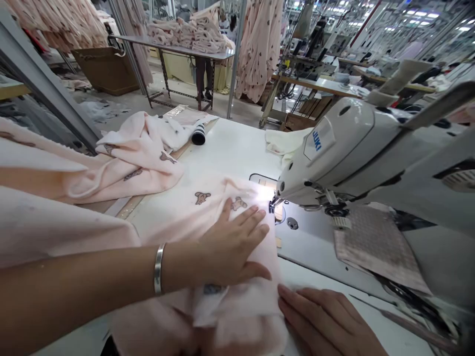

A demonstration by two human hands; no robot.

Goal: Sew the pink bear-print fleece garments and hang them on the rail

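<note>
The left hand (pixel 233 247) lies palm down on pale pink printed cloth (pixel 210 217), its little finger set apart, the middle fingers nearly side by side and the thumb angled out toward the cloth's right edge. The right hand (pixel 330 319) is slightly blurred, its fingers extended close together, with the fingertips at that edge; its thumb is hidden, so whether it pinches the cloth cannot be told. The cloth runs up to the lit presser foot (pixel 272 205) of the sewing machine (pixel 341 138). Good handling here would seem to call for light, even pressure from the left palm, a straight edge at the right fingertips, and no tugging. The small ridge above the left fingers probably wants smoothing, and the fingertips should stay clear of the needle area. The bunched layers toward the person could drag if caught. Farther out, a striped cone (pixel 198 134) and a heap of similar fabric (pixel 144 163) rest on the white tabletop (pixel 230 143).
</note>
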